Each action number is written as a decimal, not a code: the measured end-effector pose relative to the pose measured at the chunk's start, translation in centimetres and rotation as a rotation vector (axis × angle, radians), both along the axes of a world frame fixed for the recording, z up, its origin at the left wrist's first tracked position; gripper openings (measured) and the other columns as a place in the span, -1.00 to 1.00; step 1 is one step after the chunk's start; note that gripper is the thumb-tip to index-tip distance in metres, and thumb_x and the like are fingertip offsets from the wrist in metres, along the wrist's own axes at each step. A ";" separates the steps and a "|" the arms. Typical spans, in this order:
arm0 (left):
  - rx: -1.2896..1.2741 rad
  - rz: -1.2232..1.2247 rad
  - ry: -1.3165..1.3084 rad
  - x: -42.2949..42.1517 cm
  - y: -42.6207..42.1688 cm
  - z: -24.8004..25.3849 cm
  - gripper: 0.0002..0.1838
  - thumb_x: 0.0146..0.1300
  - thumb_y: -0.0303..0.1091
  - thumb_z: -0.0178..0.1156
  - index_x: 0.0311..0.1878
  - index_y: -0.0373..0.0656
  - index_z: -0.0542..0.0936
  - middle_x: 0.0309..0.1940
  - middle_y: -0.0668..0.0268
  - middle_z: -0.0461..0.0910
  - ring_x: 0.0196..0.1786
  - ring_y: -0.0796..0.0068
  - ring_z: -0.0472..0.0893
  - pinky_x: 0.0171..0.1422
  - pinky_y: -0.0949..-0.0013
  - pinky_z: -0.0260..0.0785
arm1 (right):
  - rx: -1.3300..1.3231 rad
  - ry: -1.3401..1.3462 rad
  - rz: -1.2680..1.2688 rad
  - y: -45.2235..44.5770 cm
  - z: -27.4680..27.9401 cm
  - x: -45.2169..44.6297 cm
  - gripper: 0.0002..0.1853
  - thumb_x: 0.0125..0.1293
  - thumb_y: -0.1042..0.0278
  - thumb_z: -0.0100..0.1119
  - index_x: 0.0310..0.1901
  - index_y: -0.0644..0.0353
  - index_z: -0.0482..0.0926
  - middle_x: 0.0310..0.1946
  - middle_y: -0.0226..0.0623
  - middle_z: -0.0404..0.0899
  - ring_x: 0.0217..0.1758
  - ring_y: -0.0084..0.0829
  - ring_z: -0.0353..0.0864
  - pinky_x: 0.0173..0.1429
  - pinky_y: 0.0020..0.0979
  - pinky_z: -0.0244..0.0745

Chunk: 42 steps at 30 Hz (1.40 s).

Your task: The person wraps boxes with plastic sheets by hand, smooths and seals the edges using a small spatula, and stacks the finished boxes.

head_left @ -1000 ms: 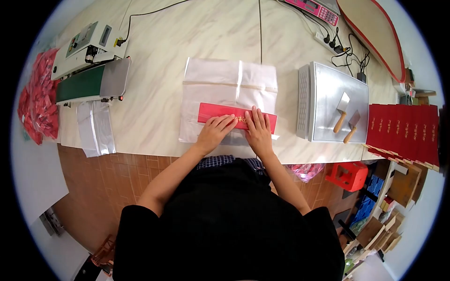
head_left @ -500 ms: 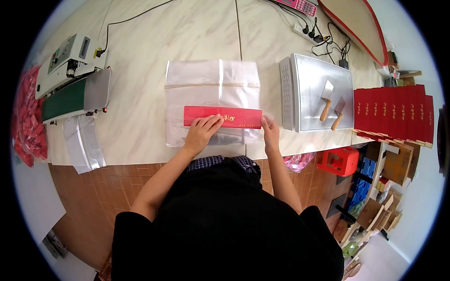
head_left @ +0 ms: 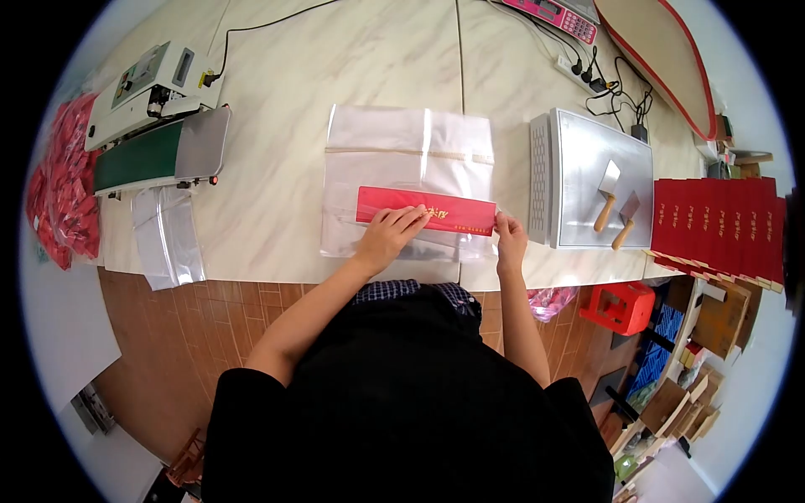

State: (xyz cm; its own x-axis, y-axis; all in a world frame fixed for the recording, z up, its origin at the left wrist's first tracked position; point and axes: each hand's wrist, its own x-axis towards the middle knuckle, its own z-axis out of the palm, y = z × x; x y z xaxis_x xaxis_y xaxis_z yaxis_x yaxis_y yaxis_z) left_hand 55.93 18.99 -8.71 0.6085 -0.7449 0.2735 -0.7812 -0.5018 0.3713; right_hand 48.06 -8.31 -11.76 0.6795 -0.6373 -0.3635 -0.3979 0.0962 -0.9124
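A long, flat red box (head_left: 465,215) with gold lettering lies slightly tilted on a stack of clear plastic bags (head_left: 411,130). My left hand (head_left: 392,236) rests on the box's middle, fingers stretched flat over it and hiding part of the lettering. At the box's right end, my right hand (head_left: 511,239) is closed in a pinch on the end of a clear plastic sleeve around the box. The exact grip of those fingertips is partly hidden.
On the left stand a sealing machine (head_left: 147,126), more plastic bags (head_left: 168,239) and a sack of red packets (head_left: 67,184). To the right are a metal box (head_left: 579,201) bearing two spatulas (head_left: 605,210), and stacked red boxes (head_left: 713,222). A red stool (head_left: 619,307) stands below.
The whole view has shifted, so the table things appear farther right. My right hand has moved in close against the box's right end; my left hand stays on the box.
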 end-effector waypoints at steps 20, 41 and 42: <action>-0.008 -0.158 0.185 2.5 0.1 2.2 -0.42 0.02 -0.25 0.40 0.17 -0.11 0.56 0.22 0.31 0.53 0.10 0.26 0.53 0.18 0.18 0.37 | -1.036 -0.177 0.537 0.3 6.2 -4.9 -0.88 0.07 0.48 0.35 -0.37 0.13 0.59 -0.35 -0.36 0.56 -0.15 -0.25 0.54 0.05 -0.21 0.38; -0.079 -0.103 0.023 2.5 -0.1 2.3 -0.86 0.19 -0.31 0.26 -0.25 -0.14 0.60 -0.08 0.28 0.71 0.03 0.37 0.67 0.01 0.30 0.46 | -1.085 -0.285 1.066 3.4 7.5 4.9 -0.32 0.01 0.31 0.48 0.25 -0.03 0.50 0.23 -0.12 0.41 0.22 -0.07 0.44 0.33 -0.08 0.33; -0.097 -0.109 0.015 2.5 0.0 2.2 -0.86 0.19 -0.31 0.26 -0.25 -0.15 0.60 -0.09 0.28 0.71 0.01 0.38 0.68 0.00 0.31 0.45 | -1.081 -0.297 1.076 3.5 6.8 5.1 -0.32 0.01 0.31 0.48 0.25 -0.03 0.50 0.23 -0.12 0.41 0.22 -0.07 0.44 0.33 -0.08 0.33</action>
State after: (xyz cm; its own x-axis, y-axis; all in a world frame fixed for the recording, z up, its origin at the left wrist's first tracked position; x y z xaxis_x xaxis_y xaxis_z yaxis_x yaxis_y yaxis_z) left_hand 58.42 18.98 -6.46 0.5298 -0.7774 0.3390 -0.8233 -0.3754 0.4258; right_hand 53.14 -4.80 -4.92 0.9343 0.3204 0.1565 0.3566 -0.8384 -0.4122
